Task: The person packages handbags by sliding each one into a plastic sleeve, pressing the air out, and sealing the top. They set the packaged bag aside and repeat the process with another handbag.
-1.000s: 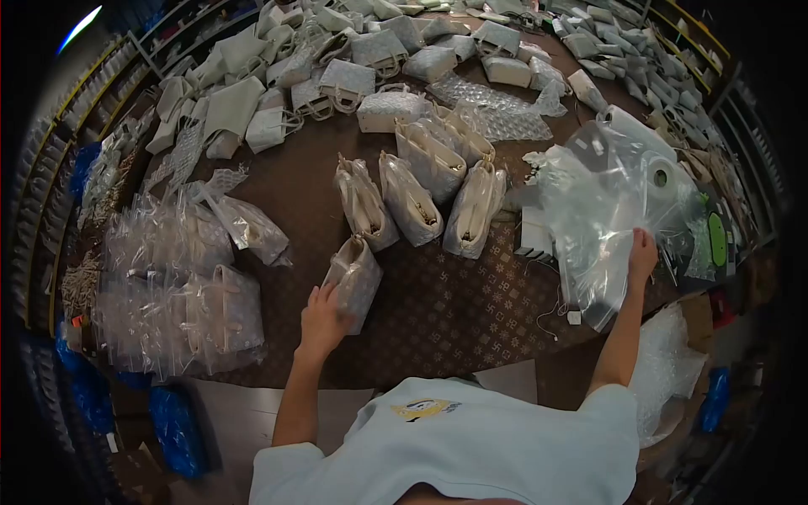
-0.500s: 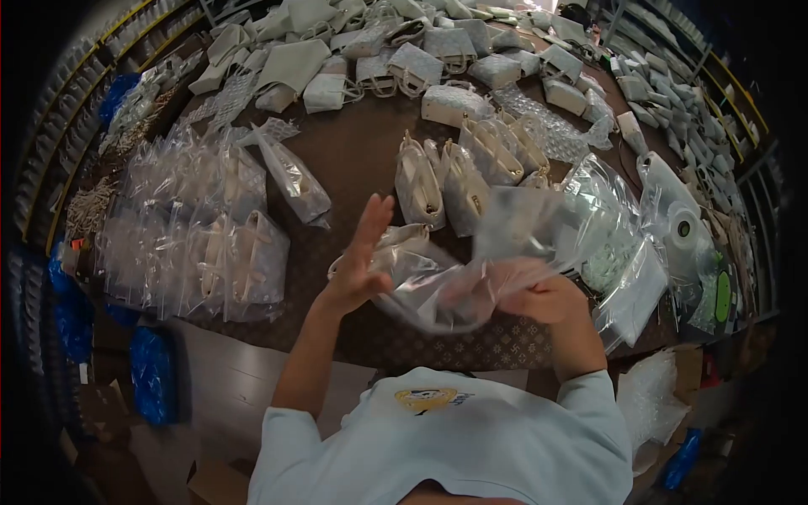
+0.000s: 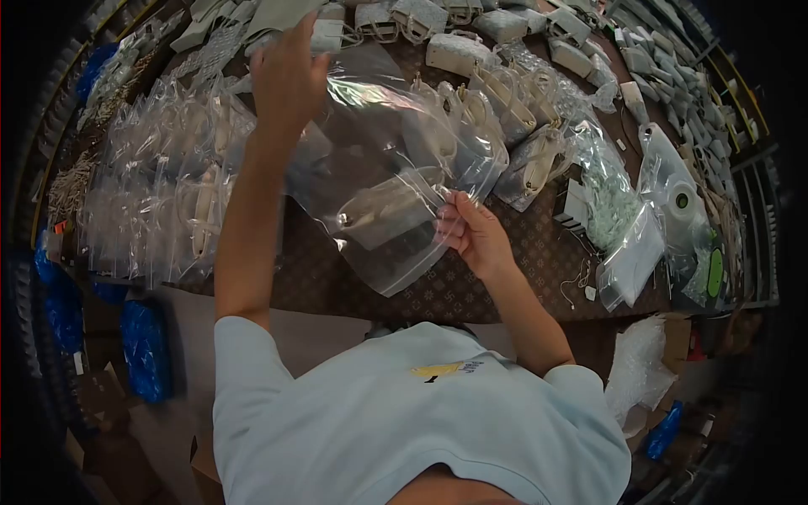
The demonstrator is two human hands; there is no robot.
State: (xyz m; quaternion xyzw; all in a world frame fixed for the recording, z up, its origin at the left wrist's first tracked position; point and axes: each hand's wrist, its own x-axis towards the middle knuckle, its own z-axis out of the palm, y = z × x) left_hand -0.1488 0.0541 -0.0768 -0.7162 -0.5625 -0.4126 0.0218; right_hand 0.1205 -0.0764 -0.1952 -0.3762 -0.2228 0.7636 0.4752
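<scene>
A large clear plastic bag (image 3: 383, 126) is spread wide in front of me. My right hand (image 3: 475, 231) pinches its near right edge between thumb and fingers. Beyond the bag's upper left corner, my left hand (image 3: 290, 84) is raised with fingers stretched apart, slightly blurred. Through the film shows a pale handbag (image 3: 391, 206) lying on the brown patterned table (image 3: 505, 286). Several more pale handbags (image 3: 505, 101) stand just past the bag, partly seen through it. One wrapped handbag (image 3: 532, 164) leans to the right of my right hand.
Rows of handbags in clear bags (image 3: 160, 194) fill the table's left side. Unpacked handbags and bubble wrap pile up at the back. On the right lie a stack of clear bags (image 3: 631, 269) and a green object (image 3: 716, 272). Blue bundles (image 3: 146, 349) sit on the floor.
My left hand has swung up and away to the left. The plastic bag, crumpled before, is now spread out over the handbag, and my right hand has shifted left and forward with its edge.
</scene>
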